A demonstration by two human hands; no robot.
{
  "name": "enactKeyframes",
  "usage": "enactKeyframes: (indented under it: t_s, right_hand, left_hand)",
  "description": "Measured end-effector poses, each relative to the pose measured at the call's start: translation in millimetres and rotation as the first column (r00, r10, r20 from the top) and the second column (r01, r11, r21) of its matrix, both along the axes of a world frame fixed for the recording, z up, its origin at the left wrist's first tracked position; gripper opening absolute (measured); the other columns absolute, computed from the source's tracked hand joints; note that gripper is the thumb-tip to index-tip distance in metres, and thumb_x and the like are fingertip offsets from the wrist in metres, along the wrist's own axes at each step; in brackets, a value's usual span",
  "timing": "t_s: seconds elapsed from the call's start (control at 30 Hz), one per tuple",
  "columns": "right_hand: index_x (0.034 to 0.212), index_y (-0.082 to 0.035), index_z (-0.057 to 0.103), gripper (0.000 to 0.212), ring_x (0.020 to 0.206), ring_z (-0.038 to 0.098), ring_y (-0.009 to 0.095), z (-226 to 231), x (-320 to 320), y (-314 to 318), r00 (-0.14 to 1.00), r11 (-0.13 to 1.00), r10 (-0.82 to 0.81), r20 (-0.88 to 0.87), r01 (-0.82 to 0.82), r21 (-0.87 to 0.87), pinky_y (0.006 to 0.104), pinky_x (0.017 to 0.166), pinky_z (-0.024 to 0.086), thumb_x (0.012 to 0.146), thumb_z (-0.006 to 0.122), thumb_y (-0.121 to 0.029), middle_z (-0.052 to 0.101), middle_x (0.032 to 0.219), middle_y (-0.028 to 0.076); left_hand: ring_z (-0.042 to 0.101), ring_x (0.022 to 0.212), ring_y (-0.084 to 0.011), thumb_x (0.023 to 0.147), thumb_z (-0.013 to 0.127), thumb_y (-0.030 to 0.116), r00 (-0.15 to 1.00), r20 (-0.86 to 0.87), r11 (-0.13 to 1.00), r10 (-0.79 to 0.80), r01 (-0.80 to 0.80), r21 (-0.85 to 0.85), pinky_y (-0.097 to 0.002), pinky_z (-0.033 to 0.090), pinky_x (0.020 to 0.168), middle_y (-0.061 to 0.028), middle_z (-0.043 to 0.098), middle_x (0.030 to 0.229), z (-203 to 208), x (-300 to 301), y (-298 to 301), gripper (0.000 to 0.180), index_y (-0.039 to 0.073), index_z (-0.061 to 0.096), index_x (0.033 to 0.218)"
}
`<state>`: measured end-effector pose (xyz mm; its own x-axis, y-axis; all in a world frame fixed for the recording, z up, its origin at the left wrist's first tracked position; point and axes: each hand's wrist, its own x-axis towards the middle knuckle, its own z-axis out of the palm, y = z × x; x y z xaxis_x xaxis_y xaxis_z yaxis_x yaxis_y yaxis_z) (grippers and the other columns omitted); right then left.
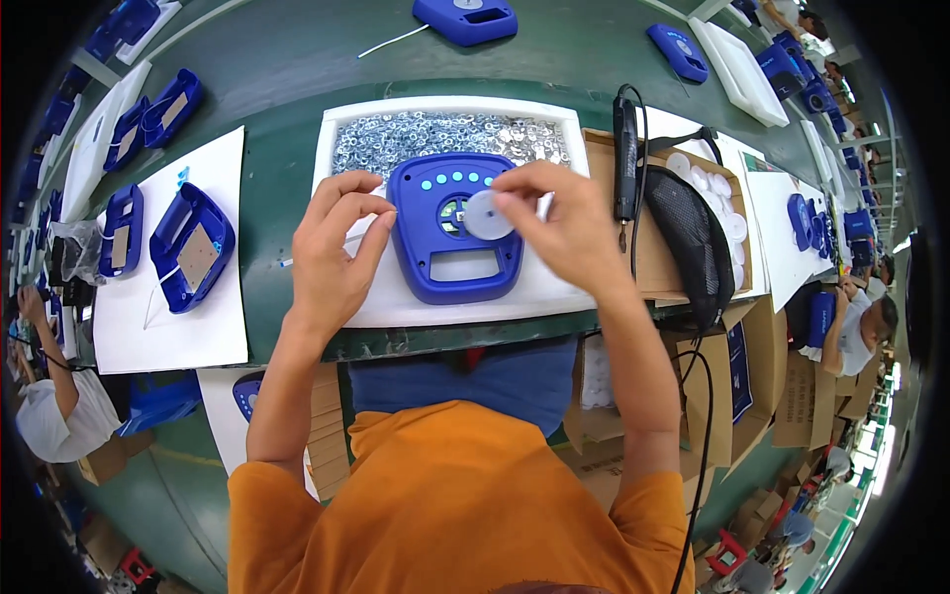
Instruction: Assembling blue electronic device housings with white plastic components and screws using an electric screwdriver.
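Observation:
In front of me a blue plastic housing (421, 238) lies on a white foam tray (396, 315). It has a row of light-blue round buttons, a handle slot at its near end and a round recess with a green circuit board inside. My right hand (559, 223) pinches a translucent white disc (488, 216) by its edge, and the disc partly covers the recess's right side. At the housing's left edge is my left hand (336, 238), its thumb and forefinger tips pressed together. Whatever they hold, if anything, is too small to make out.
Small metal parts (426, 139) fill the foam tray's far side. On the right are a cardboard box of white discs (732, 226), a black power screwdriver (625, 148) with a cord and a black mesh pouch (688, 238). Open blue shells (193, 247) lie left; other people work at both sides.

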<state>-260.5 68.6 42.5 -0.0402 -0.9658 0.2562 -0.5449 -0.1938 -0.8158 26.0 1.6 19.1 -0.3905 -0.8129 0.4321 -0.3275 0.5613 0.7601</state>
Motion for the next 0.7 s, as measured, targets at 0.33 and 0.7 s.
enactKeyframes:
  t_s: [0.33, 0.7]
  right_hand:
    - [0.110, -0.001, 0.083, 0.015, 0.077, 0.067, 0.020, -12.4, 26.7, -12.6, 0.967, 0.980, -0.138, -0.213, 0.102, -0.172, 0.0347, 0.072, 0.055, 0.097, 0.085, -0.008, 0.075, 0.095, 0.009]
    - [0.099, -0.009, 0.082, 0.007, 0.091, 0.072, 0.030, -28.0, -47.4, -0.9, 0.863, 0.979, -0.201, -0.464, 0.183, -0.084, 0.0444, 0.080, 0.057, 0.096, 0.084, -0.014, 0.069, 0.097, 0.008]
  left_hand:
    - [0.077, 0.122, -0.0353, 0.098, 0.082, 0.000, 0.999, 0.034, 0.997, -0.004, 0.007, -0.074, -0.0429, 0.061, 0.102, -0.0142, 0.078, 0.134, -10.5, 0.2, 2.1, 0.010, 0.002, 0.077, 0.106]
    - [0.078, 0.120, -0.0340, 0.099, 0.080, -0.001, 1.000, 0.018, 0.999, 0.008, -0.007, -0.032, -0.0418, 0.062, 0.101, -0.0142, 0.079, 0.133, -15.5, -2.6, 1.5, 0.008, 0.001, 0.078, 0.106]
